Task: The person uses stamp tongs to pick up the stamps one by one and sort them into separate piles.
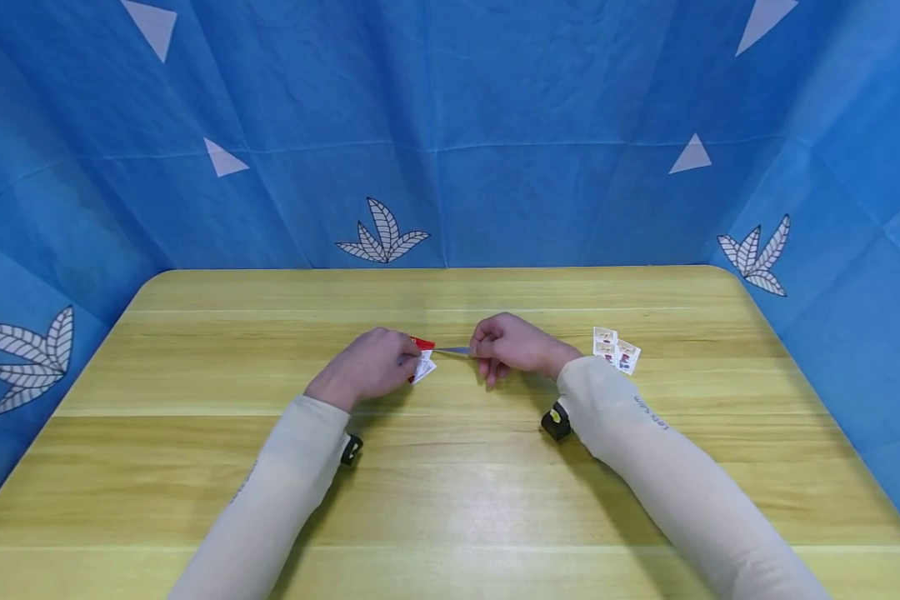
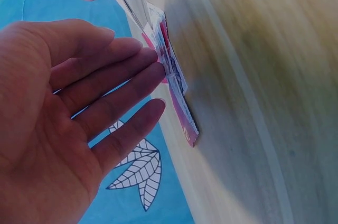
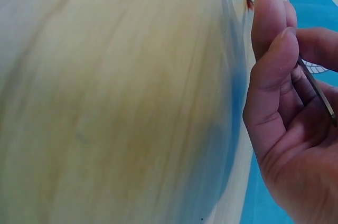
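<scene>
My left hand [image 1: 371,367] rests its nearly straight fingertips on a small overlapping group of red and white stamps [image 1: 424,367], their edges toothed. In the left wrist view these stamps [image 2: 182,113] lie on the table just past the fingertips, partly hidden by them. My right hand [image 1: 513,343] pinches a pair of thin metal tweezers [image 1: 453,351] between thumb and fingers. The tips of the tweezers [image 2: 125,2] point left and reach the upper end of the stamps. From the right wrist, the back end of the tweezers [image 3: 319,94] shows behind the thumb.
Three more small printed stamps [image 1: 605,352] lie on the wooden table [image 1: 450,500], to the right beside the right wrist. A blue curtain [image 1: 495,100] with leaf and triangle prints hangs behind the table and at both sides. Dark camera mounts [image 1: 556,422] sit under the wrists.
</scene>
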Motion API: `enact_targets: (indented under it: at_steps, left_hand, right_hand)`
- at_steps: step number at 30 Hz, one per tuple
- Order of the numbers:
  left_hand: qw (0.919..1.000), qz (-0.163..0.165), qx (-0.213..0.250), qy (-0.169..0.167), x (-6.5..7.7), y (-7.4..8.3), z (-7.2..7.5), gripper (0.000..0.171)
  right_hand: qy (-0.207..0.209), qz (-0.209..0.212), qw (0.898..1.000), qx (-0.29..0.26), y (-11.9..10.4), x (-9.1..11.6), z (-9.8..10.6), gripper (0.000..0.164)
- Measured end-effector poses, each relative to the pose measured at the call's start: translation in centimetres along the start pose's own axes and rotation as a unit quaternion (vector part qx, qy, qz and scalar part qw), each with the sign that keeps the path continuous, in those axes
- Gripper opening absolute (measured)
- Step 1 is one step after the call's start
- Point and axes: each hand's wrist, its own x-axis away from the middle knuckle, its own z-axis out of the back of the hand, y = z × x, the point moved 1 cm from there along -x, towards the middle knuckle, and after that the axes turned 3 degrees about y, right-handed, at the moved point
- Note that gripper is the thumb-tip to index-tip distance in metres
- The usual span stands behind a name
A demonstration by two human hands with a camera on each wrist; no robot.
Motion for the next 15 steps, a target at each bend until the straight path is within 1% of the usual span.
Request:
enact_targets:
  at_steps: [4,11,15]
  left_hand:
    - [1.0,0.002,0.0,-0.005,-0.01,0.0,0.0,0.026]
    - [0.9999,-0.008,0.005,-0.006,0.11,-0.18,0.13,0.023]
    - [0.9999,-0.005,0.01,-0.008,0.24,-0.26,0.18,0.023]
  right_hand:
    - [0.0,-0.001,1.0,0.0,-0.07,0.02,0.0,0.013]
    - [-0.006,0.005,1.0,-0.004,-0.26,0.07,-0.03,0.014]
    - [-0.008,0.005,1.0,-0.012,-0.09,0.07,0.09,0.016]
